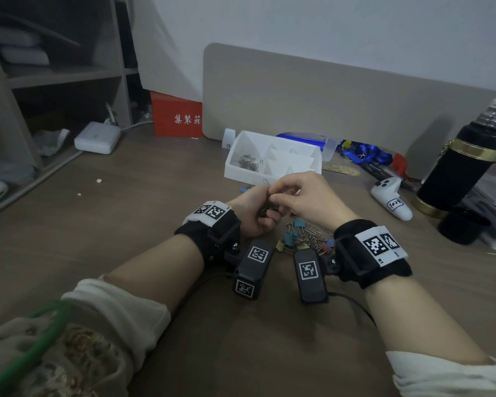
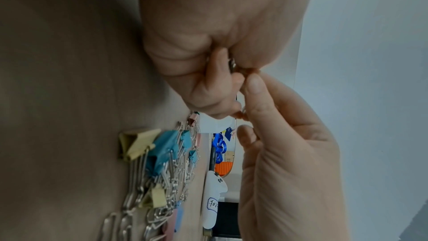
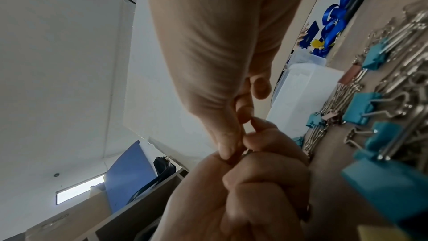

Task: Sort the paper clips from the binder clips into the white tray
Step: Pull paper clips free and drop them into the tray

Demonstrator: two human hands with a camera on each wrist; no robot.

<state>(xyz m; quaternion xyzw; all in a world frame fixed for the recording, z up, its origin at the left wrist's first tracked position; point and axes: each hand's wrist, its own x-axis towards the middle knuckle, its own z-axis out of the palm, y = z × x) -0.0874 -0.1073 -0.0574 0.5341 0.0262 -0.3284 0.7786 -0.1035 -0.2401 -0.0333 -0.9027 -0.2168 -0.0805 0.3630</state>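
Over the brown table, both hands meet just in front of the white tray [image 1: 292, 163]. My left hand [image 1: 265, 209] is curled into a fist around a small bunch of metal paper clips [image 2: 232, 65]. The thumb and forefinger of my right hand [image 1: 275, 197] pinch a clip at the left hand's fingertips [image 3: 245, 150]. The tray's left compartment holds several paper clips [image 1: 249, 163]. A mixed pile of paper clips and coloured binder clips [image 1: 304, 237] lies on the table under my right wrist. That same pile [image 2: 162, 162] shows beside the fist in the left wrist view.
A white controller [image 1: 390, 199], a black flask [image 1: 464, 167] and a black cup [image 1: 464, 224] stand to the right. Blue ribbon [image 1: 364, 153] and a clear box [image 1: 324, 144] lie behind the tray. A red box [image 1: 175, 116] and white adapter [image 1: 98, 137] sit far left.
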